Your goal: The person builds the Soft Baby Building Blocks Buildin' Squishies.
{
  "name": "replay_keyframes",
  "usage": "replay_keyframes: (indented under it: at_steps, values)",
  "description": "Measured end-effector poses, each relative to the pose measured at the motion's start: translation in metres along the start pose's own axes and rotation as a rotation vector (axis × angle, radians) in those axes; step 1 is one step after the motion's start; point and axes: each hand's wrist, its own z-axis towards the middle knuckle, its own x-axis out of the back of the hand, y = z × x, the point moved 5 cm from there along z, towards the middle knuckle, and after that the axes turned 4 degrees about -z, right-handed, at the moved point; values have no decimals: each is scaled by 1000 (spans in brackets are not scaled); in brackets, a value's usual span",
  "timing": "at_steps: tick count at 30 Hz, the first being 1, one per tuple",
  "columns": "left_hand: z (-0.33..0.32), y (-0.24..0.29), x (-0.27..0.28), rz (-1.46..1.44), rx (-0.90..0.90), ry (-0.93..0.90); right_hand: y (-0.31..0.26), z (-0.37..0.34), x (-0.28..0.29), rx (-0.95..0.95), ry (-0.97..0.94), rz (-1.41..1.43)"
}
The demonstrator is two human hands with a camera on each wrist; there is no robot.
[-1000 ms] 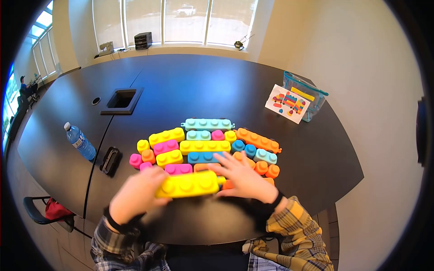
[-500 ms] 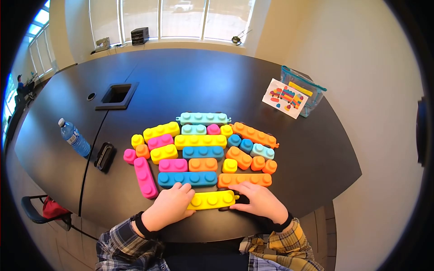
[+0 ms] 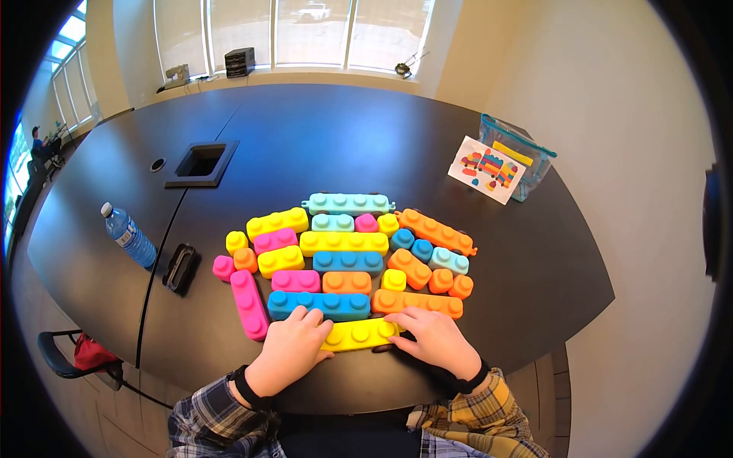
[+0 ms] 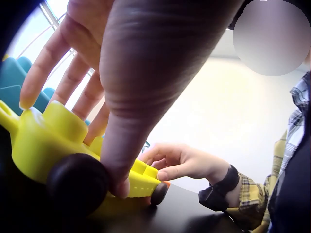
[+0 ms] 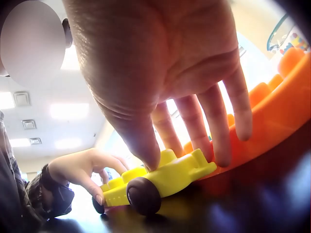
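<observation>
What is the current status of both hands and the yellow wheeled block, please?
Left hand holding one end, right hand the other. Yellow wheeled block on the tabletop. Long blue block and long orange block close beyond it.

Near the tabletop's (image 3: 534,282) front edge, the nearest block (image 3: 359,334) is held between the left hand (image 3: 290,349) and right hand (image 3: 437,345), with other blocks (image 3: 347,262) spread behind it. Toward the left edge, the bottle (image 3: 130,237) is placed left of the case (image 3: 182,269); toward the right, the card (image 3: 486,169) before the pouch (image 3: 534,151).
</observation>
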Motion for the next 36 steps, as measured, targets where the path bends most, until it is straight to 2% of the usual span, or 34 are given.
replay_keyframes:
  at_steps: [16,23,25,31,36]
  values:
    - [5,-13,0,-38,65,122,2,6,-7,-27,14,-67]
    - [3,-15,1,-53,70,119,-3,8,-4,-49,-2,-69]
    - [0,-18,-2,-95,63,45,-3,8,-3,-61,-15,-70]
    - [-16,-25,14,-198,62,66,-5,7,-3,-26,-33,-35]
    - [-23,-30,7,-213,70,66,-8,9,-2,25,-1,-1]
